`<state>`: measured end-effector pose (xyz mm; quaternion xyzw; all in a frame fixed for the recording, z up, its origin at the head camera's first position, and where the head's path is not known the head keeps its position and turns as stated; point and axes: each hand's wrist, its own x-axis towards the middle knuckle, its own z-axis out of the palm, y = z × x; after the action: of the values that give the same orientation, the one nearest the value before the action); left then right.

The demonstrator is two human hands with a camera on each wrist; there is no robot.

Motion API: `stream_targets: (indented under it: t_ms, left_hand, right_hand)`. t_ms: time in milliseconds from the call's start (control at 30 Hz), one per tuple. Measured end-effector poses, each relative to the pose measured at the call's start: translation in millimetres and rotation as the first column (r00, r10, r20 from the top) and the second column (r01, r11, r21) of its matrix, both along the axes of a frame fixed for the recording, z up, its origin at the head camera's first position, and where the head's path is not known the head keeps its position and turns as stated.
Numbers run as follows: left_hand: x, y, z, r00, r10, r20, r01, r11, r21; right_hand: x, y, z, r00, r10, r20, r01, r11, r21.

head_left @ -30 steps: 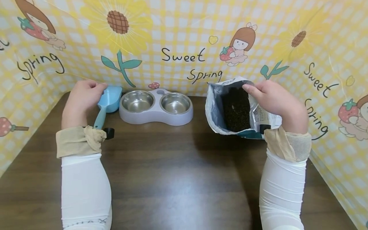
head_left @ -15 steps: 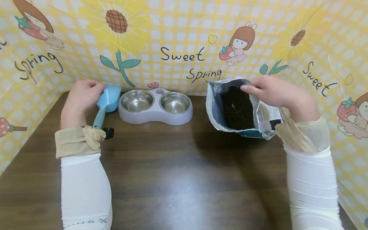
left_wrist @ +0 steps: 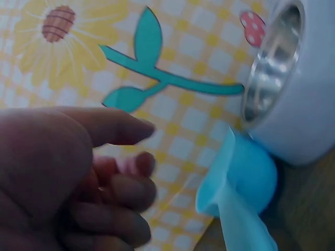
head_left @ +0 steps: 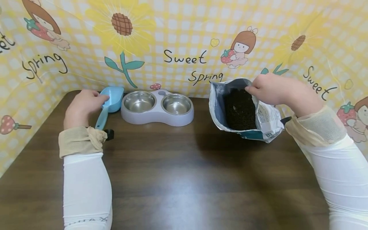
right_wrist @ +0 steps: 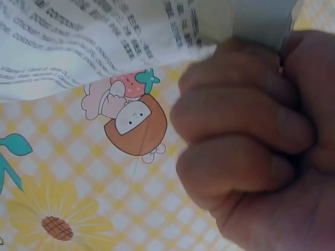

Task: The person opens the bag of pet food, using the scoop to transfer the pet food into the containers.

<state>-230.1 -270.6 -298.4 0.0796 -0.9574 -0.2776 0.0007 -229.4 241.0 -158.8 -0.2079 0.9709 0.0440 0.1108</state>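
Note:
A light blue scoop (head_left: 113, 99) lies at the back left, its handle toward the front. My left hand (head_left: 86, 103) hovers beside it with loosely bent fingers and holds nothing; the left wrist view shows a gap between the fingertips (left_wrist: 144, 130) and the scoop (left_wrist: 246, 178). At the back right, my right hand (head_left: 273, 89) pinches the upper rim of an opened bag (head_left: 217, 105) between thumb and curled fingers. Dark brown granules (head_left: 240, 110) fill the bag's inside, and its mouth faces me. In the right wrist view the fingers (right_wrist: 230, 120) fold against the printed bag (right_wrist: 94, 42).
Just right of the scoop stands a pale lilac double pet bowl (head_left: 158, 118) with two metal dishes. The wooden table (head_left: 172, 166) reaches toward me. A yellow checked cloth (head_left: 184, 32) with printed figures covers the back and both sides.
The right forearm has swung outward to the right while the hand keeps its pinch on the bag's rim. My left hand has dropped slightly relative to the scoop, its thumb now lower over it.

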Motion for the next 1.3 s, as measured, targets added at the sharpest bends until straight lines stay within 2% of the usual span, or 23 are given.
stream_targets:
  t_ms: [67, 167, 233, 333, 667, 767, 833, 933, 1000, 1100, 1133, 1300]
  left_hand:
    - [2.0, -3.7, -4.3, 0.998, -0.001, 0.070, 0.003, 1.000, -0.028]
    - [2.8, -8.1, -10.9, 0.986, 0.037, 0.165, -0.029, 0.998, -0.053]
    - [2.3, -9.7, -15.6, 0.976, 0.065, 0.209, -0.054, 0.997, -0.058]
    - [1.0, -11.5, -22.2, 0.967, 0.069, 0.245, -0.054, 0.996, -0.066]
    - [-8.3, -16.4, -36.8, 0.950, -0.025, 0.313, 0.051, 0.996, -0.074]
    - [-12.3, -18.1, -40.8, 0.935, -0.085, 0.345, 0.069, 0.996, 0.060]
    - [-15.7, -18.1, -44.3, 0.919, -0.130, 0.371, 0.050, 0.975, 0.218]
    - [-20.4, -16.4, -49.8, 0.897, -0.182, 0.404, -0.019, 0.896, 0.444]
    - [-22.5, -15.4, -52.6, 0.891, -0.191, 0.413, -0.062, 0.848, 0.526]
    - [-24.5, -15.7, -55.5, 0.894, -0.186, 0.408, -0.087, 0.820, 0.565]
    - [-25.0, -16.3, -56.1, 0.897, -0.185, 0.401, -0.081, 0.823, 0.562]
    - [-26.6, -23.8, -56.7, 0.928, -0.161, 0.335, -0.001, 0.900, 0.435]
  right_hand:
    - [0.9, -1.4, -0.3, 1.000, -0.002, -0.024, 0.003, 1.000, 0.024]
    - [1.5, -2.7, -0.2, 0.999, -0.027, -0.046, 0.030, 0.997, 0.066]
    - [1.9, -2.7, 0.1, 0.998, -0.040, -0.058, 0.045, 0.995, 0.086]
    - [2.4, -1.9, 0.1, 0.996, -0.045, -0.079, 0.052, 0.994, 0.099]
    - [4.4, -1.1, -1.7, 0.993, -0.029, -0.111, 0.038, 0.996, 0.078]
    - [4.7, -0.7, -2.3, 0.993, -0.027, -0.119, 0.036, 0.997, 0.071]
    - [4.7, -0.3, -2.7, 0.992, -0.027, -0.124, 0.035, 0.997, 0.066]
    - [4.8, 0.1, -3.3, 0.991, -0.024, -0.130, 0.032, 0.998, 0.055]
    - [4.9, 0.3, -3.6, 0.991, -0.022, -0.134, 0.029, 0.998, 0.053]
    - [4.8, 0.5, -3.8, 0.991, -0.024, -0.132, 0.031, 0.998, 0.054]
    - [4.7, 0.4, -3.9, 0.991, -0.025, -0.132, 0.033, 0.998, 0.055]
    - [4.5, 0.3, -4.5, 0.991, -0.023, -0.132, 0.030, 0.998, 0.056]
